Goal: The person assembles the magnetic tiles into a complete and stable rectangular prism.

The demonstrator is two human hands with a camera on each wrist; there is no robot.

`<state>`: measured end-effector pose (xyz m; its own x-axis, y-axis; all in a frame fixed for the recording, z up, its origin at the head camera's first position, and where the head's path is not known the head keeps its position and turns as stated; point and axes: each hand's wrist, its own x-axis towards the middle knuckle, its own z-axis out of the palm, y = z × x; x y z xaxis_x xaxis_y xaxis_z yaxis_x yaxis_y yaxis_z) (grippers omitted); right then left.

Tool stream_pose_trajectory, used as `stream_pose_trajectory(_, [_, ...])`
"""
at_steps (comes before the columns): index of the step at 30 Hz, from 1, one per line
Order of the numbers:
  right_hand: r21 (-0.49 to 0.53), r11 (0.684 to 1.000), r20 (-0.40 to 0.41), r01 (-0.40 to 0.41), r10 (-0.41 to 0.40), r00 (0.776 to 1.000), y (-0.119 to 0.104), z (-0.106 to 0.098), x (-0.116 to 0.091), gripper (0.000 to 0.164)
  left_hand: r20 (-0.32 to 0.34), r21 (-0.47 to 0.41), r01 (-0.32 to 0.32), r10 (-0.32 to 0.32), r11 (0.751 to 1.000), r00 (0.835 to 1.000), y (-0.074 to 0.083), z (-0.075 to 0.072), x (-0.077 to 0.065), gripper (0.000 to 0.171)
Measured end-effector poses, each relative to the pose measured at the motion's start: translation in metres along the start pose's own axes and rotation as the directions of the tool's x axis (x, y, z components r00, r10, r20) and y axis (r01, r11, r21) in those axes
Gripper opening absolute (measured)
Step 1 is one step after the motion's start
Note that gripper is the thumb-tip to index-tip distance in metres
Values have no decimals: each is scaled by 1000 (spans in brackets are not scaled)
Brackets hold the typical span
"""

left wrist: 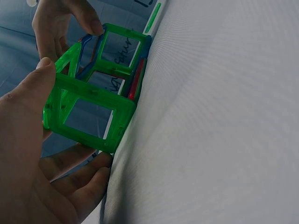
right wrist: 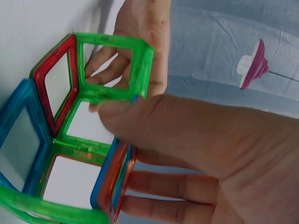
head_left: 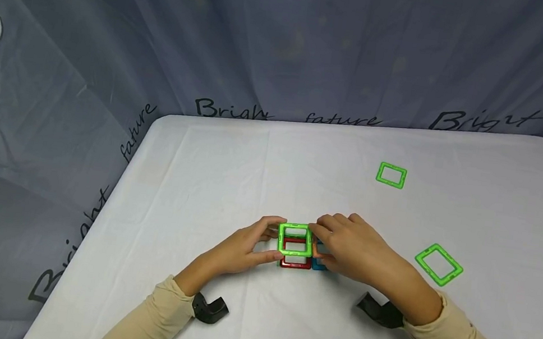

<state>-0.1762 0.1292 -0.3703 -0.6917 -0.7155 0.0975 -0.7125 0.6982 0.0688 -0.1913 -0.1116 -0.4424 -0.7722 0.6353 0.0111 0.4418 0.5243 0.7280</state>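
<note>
A small boxlike structure of square magnetic frame tiles stands on the white table. A green tile (head_left: 294, 253) lies on its top left, above a red tile (head_left: 295, 266); a blue tile (right wrist: 39, 130) adjoins the red one. My left hand (head_left: 243, 251) holds the green left end, its thumb on the upper edge and fingers below in the left wrist view. On the other side my right hand (head_left: 360, 251) pinches an orange tile (right wrist: 112, 172) and a blue-edged tile beside it, between thumb and fingers. The right hand hides part of the structure in the head view.
Two loose green tiles lie on the table (head_left: 208, 184): one farther back (head_left: 389, 183), another to the right (head_left: 450, 257). Black wrist mounts show below the left arm (head_left: 210, 310) and right arm (head_left: 381, 312). A grey curtain (head_left: 286, 52) surrounds the table's far and left edges.
</note>
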Motion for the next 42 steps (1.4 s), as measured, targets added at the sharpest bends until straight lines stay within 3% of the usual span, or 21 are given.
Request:
stream_pose_trajectory(20, [86, 996, 52, 12, -17, 998, 10, -2, 2, 56, -8, -9, 6, -6, 1000, 1000, -2, 0, -1, 63])
stream_pose_trajectory(24, [185, 982, 58, -35, 25, 998, 24, -7, 1, 56, -12, -5, 4, -4, 1000, 1000, -1, 0, 0, 63])
stream_pose_trajectory(26, [246, 964, 53, -98, 87, 995, 40, -10, 2, 56, -10, -5, 3, -3, 1000, 1000, -1, 0, 0, 64])
stream_pose_trajectory(29, [290, 927, 80, -238, 225, 971, 75, -10, 5, 54, -8, -3, 6, -6, 1000, 1000, 0, 0, 0, 63])
stream_pose_trajectory(34, [299, 836, 207, -459, 413, 887, 141, 5, 13, 58, -6, -2, 7, -7, 1000, 1000, 0, 0, 0, 62])
stream_pose_trajectory(38, [303, 787, 256, -537, 476, 842, 176, 20, 16, 66, -8, 0, 11, -11, 1000, 1000, 1, 0, 0, 62])
stream_pose_trajectory(42, [291, 763, 309, -577, 495, 812, 191, 29, 17, 68, -8, -3, 14, -14, 1000, 1000, 2, 0, 0, 62])
